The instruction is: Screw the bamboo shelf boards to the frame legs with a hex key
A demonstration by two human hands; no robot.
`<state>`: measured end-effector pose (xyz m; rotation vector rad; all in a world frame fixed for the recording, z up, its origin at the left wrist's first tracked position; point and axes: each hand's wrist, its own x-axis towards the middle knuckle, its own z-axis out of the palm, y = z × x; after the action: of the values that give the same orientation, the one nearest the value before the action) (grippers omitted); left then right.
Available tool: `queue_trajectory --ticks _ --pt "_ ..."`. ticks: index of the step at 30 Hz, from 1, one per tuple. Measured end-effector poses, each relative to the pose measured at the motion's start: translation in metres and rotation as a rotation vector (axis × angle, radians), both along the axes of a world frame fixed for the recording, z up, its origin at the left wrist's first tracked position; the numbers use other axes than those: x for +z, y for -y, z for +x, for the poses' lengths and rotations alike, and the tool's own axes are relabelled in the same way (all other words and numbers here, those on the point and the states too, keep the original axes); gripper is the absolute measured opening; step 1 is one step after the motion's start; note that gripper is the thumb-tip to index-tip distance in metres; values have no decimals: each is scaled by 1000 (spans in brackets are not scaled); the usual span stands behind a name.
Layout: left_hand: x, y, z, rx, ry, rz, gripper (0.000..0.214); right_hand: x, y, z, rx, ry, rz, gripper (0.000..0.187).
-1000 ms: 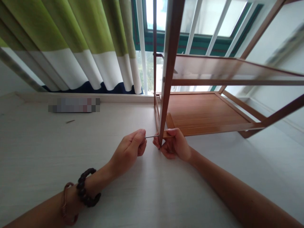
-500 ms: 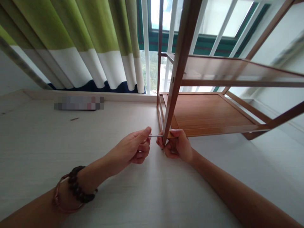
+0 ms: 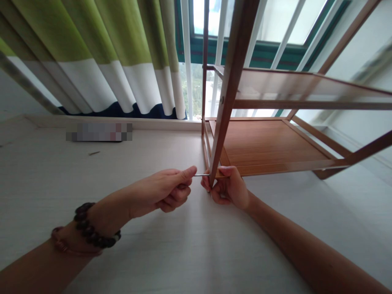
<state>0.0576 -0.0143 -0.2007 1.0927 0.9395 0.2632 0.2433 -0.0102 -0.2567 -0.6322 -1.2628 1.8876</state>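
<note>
My left hand (image 3: pixel 174 190) is closed on a thin metal hex key (image 3: pixel 201 175). Only its straight shaft shows; the other end is hidden in my fist. The shaft's tip meets the outer side of the front left leg (image 3: pixel 221 122) of a brown wooden shelf rack (image 3: pixel 275 141), low down. On the inner side, my right hand (image 3: pixel 228 185) wraps round the foot of that leg and the corner of the bottom shelf. Its thumb lies on the shelf's edge, and some fingertips come out past the leg. Whatever fastener the tip touches is hidden.
The rack's upper shelf (image 3: pixel 275 87) spans the right side. A pale floor surface (image 3: pixel 147 253) lies below. At the back are a blurred-out flat object (image 3: pixel 99 132), a small brown sliver (image 3: pixel 94 153), a green and white curtain (image 3: pixel 122 53) and a barred window (image 3: pixel 226 45).
My left wrist has turned and shifted a little left and up, with the thumb now stretched along the hex key. The right hand and the rack stay in place.
</note>
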Motion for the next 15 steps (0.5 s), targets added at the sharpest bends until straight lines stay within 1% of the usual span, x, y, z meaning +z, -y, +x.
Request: queue_trajectory --ticks 1,2,3,7,8,9,10,11,12,13,15 --pt "0 0 0 -17 -30 78 41 0 0 0 2 -5 3 37" --pt "1 0 1 -29 -79 200 40 0 0 0 5 -7 4 38" --pt "0 -1 1 -33 -148 373 39 0 0 0 8 -7 5 38" --pt "-8 -5 -3 -52 -461 1306 29 0 -1 0 0 4 3 37" --pt "-12 -6 -4 -68 -502 1480 30 0 -1 0 -1 6 -2 37" --pt "-16 -6 -5 -78 -530 1593 31 0 -2 0 -3 7 -10 37" --pt "-20 -6 -6 -71 -546 1648 31 0 -2 0 -3 9 -20 36" --pt "-23 -4 -6 -50 -554 1641 30 0 -3 0 -2 10 -31 36" --pt "-25 -2 -5 -20 -547 1579 30 0 -3 0 -1 10 -40 36" --pt "-27 1 -3 15 -516 1473 32 0 -3 0 2 8 -45 36" --pt "-27 7 2 82 -372 1163 42 -1 -4 1 11 1 -40 36"
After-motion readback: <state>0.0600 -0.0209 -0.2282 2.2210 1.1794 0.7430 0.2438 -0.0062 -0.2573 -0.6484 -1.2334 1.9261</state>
